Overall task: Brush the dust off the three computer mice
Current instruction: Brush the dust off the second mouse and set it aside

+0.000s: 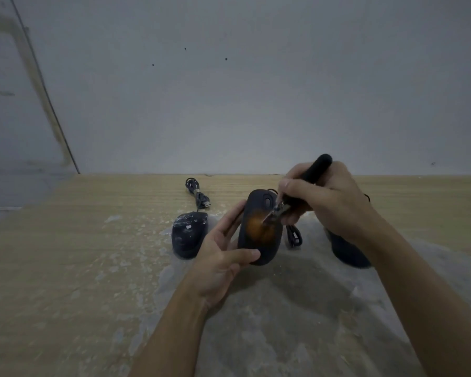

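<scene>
Mouse 2 (259,229) of 3 (apparently) is mid-brushing: left hand (223,254) fingers grip it, right hand (324,197) fingers pinch the brush (314,171); left mouse (188,235) looks dusty.

Wood bench (65,268) w/ gray dusty patch. Dusty mouse (188,235) lies just left of left-hand fingers (230,221); coiled cable (197,194) behind it.

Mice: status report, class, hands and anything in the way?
Left hand holds middle mouse. Right hand grips brush, bristles on it. Left mouse dusty; right mouse partly hidden. Nothing blocking.
</scene>
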Demonstrator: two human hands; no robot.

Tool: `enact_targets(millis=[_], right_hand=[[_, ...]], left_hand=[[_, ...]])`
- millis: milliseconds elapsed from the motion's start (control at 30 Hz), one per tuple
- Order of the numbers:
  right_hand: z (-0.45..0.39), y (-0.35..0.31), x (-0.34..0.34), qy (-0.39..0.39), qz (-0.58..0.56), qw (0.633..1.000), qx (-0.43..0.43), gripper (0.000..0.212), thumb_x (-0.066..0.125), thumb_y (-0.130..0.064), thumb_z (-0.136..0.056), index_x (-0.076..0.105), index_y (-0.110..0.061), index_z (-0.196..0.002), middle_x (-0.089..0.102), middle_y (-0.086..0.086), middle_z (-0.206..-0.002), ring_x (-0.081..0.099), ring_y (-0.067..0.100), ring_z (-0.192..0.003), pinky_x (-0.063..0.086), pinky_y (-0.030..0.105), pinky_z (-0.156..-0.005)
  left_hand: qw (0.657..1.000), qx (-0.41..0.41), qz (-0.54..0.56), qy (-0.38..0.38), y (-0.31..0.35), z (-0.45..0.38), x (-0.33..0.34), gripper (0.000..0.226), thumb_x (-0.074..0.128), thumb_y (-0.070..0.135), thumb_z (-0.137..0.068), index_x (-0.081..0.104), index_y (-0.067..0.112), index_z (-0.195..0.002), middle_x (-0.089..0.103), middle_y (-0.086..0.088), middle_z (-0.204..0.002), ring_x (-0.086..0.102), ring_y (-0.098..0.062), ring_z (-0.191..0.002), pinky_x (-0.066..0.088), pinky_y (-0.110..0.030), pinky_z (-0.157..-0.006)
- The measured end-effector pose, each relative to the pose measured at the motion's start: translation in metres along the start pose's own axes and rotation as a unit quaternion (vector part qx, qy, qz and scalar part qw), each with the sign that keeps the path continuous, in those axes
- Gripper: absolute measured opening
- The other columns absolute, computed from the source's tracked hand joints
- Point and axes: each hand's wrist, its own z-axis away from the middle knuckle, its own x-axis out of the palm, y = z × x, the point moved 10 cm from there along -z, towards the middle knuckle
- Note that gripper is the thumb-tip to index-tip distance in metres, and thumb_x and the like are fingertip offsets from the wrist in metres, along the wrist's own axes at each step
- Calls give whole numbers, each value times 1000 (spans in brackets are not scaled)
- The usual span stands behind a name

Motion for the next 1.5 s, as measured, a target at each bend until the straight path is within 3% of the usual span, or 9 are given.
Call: enact_targets(millis=[167,333,533,733,900,1000,1100,1333,1500], right_hand=[[0,-4,-41,112,88,990,-4,19,56,-7,-86,60,3,-71,60,17,-64,55,12,-46,46,18,-44],[3,29,-4,-22,138,983,116,14,57,-13,-86,66,-3,-81,69,23,-85,52,13,-50,49,30,-55],[1,37,6,-40,138,984,108,18,59,-22,-87,71,-9,-88,61,8,-62,53,11,-58,41,27,-60],[4,31,17,-101,178,975,81,14,57,-23,-89,69,-15,-86,67,13,-74,56,15,-66,42,26,-60],[-2,-1,-14,38,101,994,11,8,59,-17,-87,60,-12,-81,65,2,-72,65,20,-71,55,35,-69],[5,-12,7,-84,-3,996,17,11,60,-7,-85,59,4,-85,63,11,-68,64,19,-60,56,25,-59],[15,-8,21,-193,73,978,35,11,61,-6,-84,60,3,-78,61,9,-58,60,16,-51,51,25,-55],[8,-19,19,-87,85,992,-39,11,62,-14,-85,60,-5,-79,60,5,-66,60,12,-53,51,20,-53],[9,-34,19,-47,-15,995,-85,15,60,-16,-85,60,-2,-77,60,20,-68,59,16,-53,47,19,-51]], left_hand=[[999,25,33,29,6,-2,-5,82,56,-19,-59,49,20,-131,52,-3,-138,64,-24,-108,57,-32,-74],[994,57,80,43,14,-4,-4,76,54,-16,-63,48,19,-131,57,-6,-132,65,-22,-105,56,-28,-71],[996,13,93,11,7,-5,9,77,82,12,-60,49,17,-130,63,-10,-124,66,-26,-104,58,-36,-71],[989,-15,19,147,0,-6,-17,59,62,26,-68,54,8,-124,68,-11,-108,67,-23,-90,57,-39,-68],[985,-37,26,164,-5,-3,-23,42,57,13,-79,58,7,-121,66,-13,-113,61,-27,-104,58,-32,-62],[985,-41,40,161,-7,-3,-22,23,51,9,-87,62,10,-107,68,-10,-102,61,-27,-103,59,-37,-68],[981,-40,51,181,-7,-1,-22,27,48,9,-89,58,7,-115,65,-15,-111,60,-29,-105,60,-38,-68],[962,34,106,250,18,0,-36,14,47,8,-92,58,9,-100,62,-11,-103,61,-25,-95,58,-35,-63],[964,49,92,244,28,0,-39,30,48,6,-90,51,0,-120,61,-15,-107,62,-24,-94,58,-28,-55]])
